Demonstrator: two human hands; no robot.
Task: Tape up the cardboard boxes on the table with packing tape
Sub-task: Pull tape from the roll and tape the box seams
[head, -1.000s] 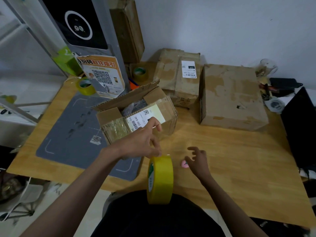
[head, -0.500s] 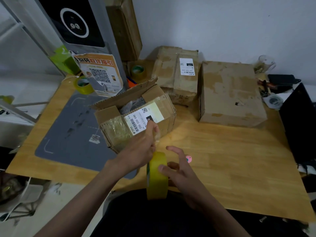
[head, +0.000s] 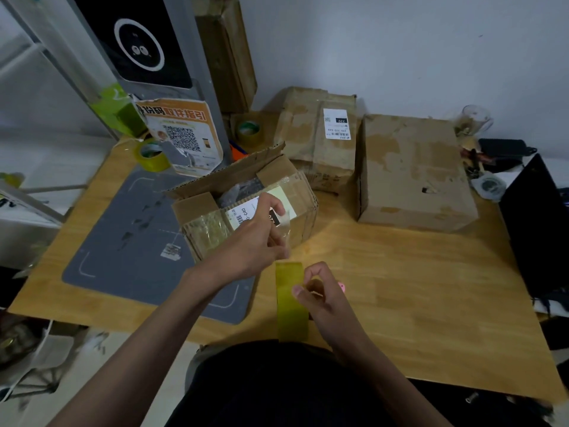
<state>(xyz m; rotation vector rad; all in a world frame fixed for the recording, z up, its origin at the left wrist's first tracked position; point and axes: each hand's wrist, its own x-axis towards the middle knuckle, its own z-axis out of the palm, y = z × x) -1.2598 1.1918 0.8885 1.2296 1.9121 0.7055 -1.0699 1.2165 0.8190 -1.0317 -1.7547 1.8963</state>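
Note:
A yellow roll of packing tape [head: 291, 300] stands on edge over the table's near side. My right hand [head: 320, 295] grips the roll from its right side, fingers curled into its core. My left hand [head: 257, 238] pinches the clear free end of the tape [head: 284, 218] and holds it up in front of the open cardboard box [head: 303, 195]. That box has its flaps up, a white barcode label on its near flap and a dark wrapped item inside. Two more brown boxes stand behind: a tall one [head: 317, 140] and a wide flat one [head: 412, 171].
A grey mat [head: 129, 241] covers the table's left part. Two other tape rolls sit at the back left [head: 153, 154] and back centre [head: 250, 131]. A grey post with a QR poster [head: 181, 137] rises at the back left. A black panel [head: 538, 226] stands at the right edge. A small pink thing [head: 341, 285] lies by my right hand.
My right hand has closed on the roll, which it only reached for a second ago. My left hand has drawn the tape end up toward the open box.

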